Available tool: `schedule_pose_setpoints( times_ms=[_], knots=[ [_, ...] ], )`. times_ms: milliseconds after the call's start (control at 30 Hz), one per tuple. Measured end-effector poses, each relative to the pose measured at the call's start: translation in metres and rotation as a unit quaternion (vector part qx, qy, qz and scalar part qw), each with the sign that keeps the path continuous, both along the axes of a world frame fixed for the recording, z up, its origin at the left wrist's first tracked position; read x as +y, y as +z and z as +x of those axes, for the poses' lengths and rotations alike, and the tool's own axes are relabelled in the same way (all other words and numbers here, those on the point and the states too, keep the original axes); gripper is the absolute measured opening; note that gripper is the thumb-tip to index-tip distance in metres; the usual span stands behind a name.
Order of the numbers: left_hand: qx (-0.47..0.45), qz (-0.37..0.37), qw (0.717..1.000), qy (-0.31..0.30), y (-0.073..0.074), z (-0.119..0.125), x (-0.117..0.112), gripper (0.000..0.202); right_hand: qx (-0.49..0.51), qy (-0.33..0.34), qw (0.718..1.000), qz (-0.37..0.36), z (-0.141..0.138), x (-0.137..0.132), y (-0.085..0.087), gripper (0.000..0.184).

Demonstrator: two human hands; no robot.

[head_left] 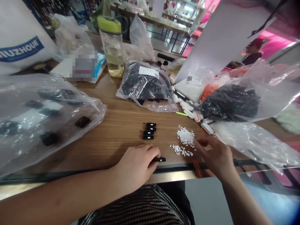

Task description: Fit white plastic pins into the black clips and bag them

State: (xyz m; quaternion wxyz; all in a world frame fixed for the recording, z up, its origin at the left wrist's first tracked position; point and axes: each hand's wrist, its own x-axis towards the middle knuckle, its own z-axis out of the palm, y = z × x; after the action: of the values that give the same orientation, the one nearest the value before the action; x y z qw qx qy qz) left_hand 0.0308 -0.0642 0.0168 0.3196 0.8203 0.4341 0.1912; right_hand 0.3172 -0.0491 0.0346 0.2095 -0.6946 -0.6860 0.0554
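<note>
My left hand [138,162] is closed on a small black plastic connector [161,159] near the table's front edge, with one white spot showing on its face. Beyond it, several similar black connectors [148,133] lie in a short column, each with white dots in it. To the right, tiny white plastic pegs [185,136] form a pile, and a looser scatter of them lies closer to me. My right hand [214,156] hovers just right of these pegs. Its fingertips are blurred, so whether they pinch anything is unclear.
A clear bag of black parts [145,84] lies at the back, beside a green-lidded bottle [111,47]. Another large bag [47,115] covers the left side. More bags [234,103] crowd the right. An orange strip-like object [198,168] is at the front edge.
</note>
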Motion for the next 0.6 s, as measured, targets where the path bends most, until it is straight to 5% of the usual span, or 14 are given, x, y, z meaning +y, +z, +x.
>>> schedule_pose_setpoints(
  times_ms=[133, 233, 600],
  knots=[
    [0.001, -0.006, 1.0, -0.002, 0.001, 0.0, 0.0, 0.008, 0.148, 0.196, 0.966, -0.075, -0.046, -0.019, 0.011, 0.017],
    [0.004, -0.004, 1.0, 0.001, 0.001, 0.0, 0.0, 0.008, 0.16, 0.272, 0.94, -0.128, -0.071, -0.025, 0.012, 0.017],
    [0.013, 0.009, 1.0, -0.007, 0.0, 0.001, 0.0, 0.006, 0.076, 0.316, 0.943, -0.077, -0.089, -0.021, 0.005, 0.013]
  ],
)
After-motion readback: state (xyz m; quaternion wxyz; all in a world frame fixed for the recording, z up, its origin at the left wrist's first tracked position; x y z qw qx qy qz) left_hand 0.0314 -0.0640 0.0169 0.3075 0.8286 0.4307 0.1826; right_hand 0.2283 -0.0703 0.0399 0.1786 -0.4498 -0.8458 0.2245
